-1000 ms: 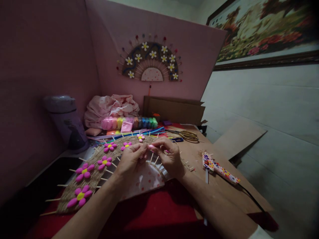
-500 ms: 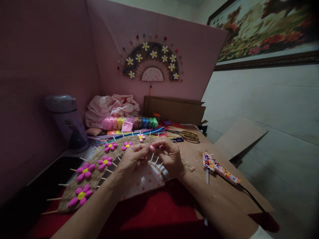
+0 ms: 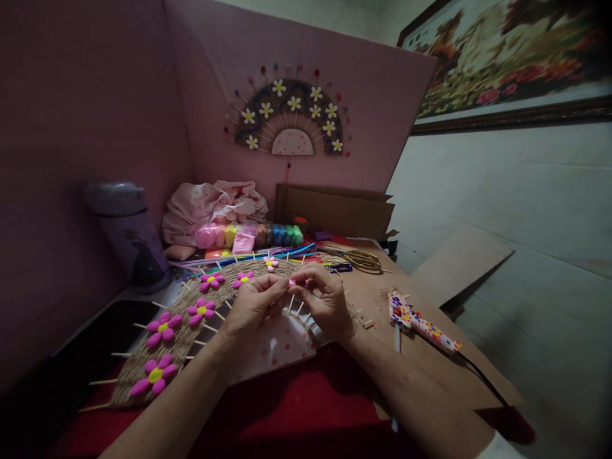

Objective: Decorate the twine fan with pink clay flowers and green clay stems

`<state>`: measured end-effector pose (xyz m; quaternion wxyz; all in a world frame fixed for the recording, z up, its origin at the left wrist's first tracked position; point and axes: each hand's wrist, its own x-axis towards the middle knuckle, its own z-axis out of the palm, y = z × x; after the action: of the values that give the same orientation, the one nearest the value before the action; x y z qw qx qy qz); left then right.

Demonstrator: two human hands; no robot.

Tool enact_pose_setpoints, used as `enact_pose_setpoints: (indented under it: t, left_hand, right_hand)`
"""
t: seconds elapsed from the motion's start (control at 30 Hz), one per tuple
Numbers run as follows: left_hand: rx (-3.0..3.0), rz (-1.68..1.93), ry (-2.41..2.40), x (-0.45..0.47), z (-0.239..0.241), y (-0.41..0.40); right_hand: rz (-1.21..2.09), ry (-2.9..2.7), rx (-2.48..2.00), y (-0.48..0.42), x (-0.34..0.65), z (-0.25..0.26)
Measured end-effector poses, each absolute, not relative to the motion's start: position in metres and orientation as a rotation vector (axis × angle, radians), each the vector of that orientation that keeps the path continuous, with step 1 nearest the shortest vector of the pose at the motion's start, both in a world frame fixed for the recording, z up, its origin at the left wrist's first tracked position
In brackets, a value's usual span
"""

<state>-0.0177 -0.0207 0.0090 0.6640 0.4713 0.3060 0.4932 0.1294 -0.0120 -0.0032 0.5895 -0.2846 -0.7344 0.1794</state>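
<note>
My left hand [image 3: 261, 299] and my right hand [image 3: 325, 299] meet over a twine-wrapped fan [image 3: 143, 354], fingertips pinched together. Between them shows a small bit of pink clay [image 3: 292, 282], mostly covered by the fingers. Wooden sticks poke out along the fan's edges, and a dotted white half-round [image 3: 282, 350] forms its base. Magenta clay flowers with yellow centres, such as the large flower [image 3: 155, 375] at lower left, lie on the twine. A paler pink flower [image 3: 270, 263] sits at the top of the arc, just beyond my hands.
A flower-patterned glue gun [image 3: 421, 322] lies on cardboard at the right, its cord trailing off. Scissors [image 3: 361, 259], wooden skewers and a pack of coloured clay [image 3: 251, 236] lie at the back. A tumbler [image 3: 129, 236] stands left. Another fan [image 3: 289, 118] hangs on the pink board.
Both hands stay in nearly the same place, still pinching the pink clay. The view has shifted very slightly; nothing else visibly differs.
</note>
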Motion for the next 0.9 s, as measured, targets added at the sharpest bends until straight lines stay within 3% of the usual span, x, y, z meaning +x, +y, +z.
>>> enact_pose_setpoints:
  t: [0.9]
  left_hand:
    - [1.135, 1.189, 0.814, -0.017, 0.0089, -0.0238]
  right_hand:
    - [0.259, -1.768, -0.626, -0.0129, 0.1314, -0.002]
